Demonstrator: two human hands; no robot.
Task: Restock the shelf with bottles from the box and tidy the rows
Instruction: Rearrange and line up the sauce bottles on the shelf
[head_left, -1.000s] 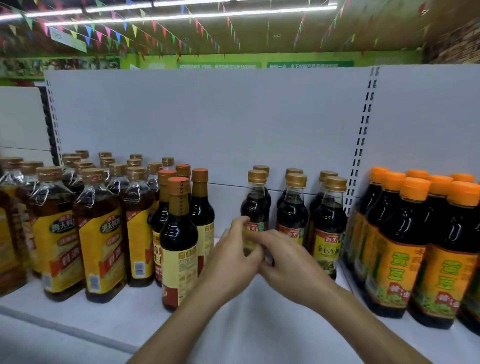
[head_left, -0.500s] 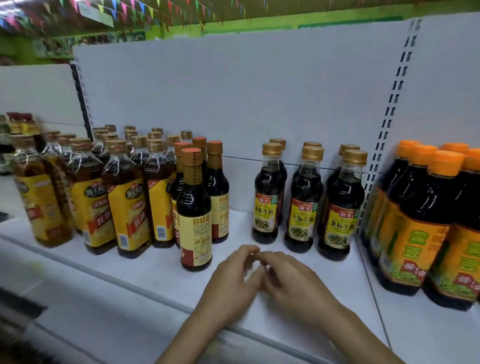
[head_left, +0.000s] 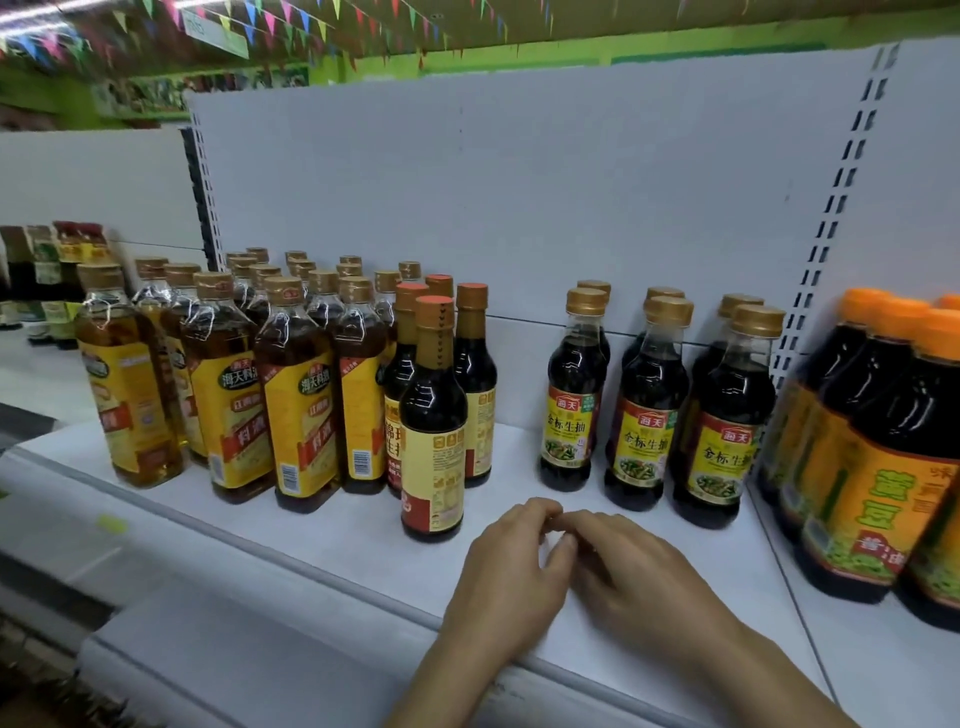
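Both hands sit low at the front of the shelf (head_left: 322, 551). The left hand (head_left: 511, 561) and right hand (head_left: 639, 577) have loosely curled fingers (head_left: 597, 525) whose tips meet. They hold no bottle, and nothing shows between them. The supply box is not in view.

Hazard 1: The red-capped soy sauce bottle (head_left: 432, 415) stands alone, forward of its row and just beside the left hand. It is tall and narrow. A sideways sweep of that hand would probably tip it toward the shelf edge.

Hazard 2: The gold-capped soy sauce bottles (head_left: 644, 400) stand in three short rows just beyond the right hand. A hasty reach could knock a front bottle into the one behind it.

Hazard 3: The cooking wine bottles (head_left: 301, 395) on the left and the orange-capped soy sauce bottles (head_left: 872, 447) on the right are closely packed. Forcing new stock between them risks knocking neighbours over. Load the open lane between the red-capped and gold-capped groups instead.
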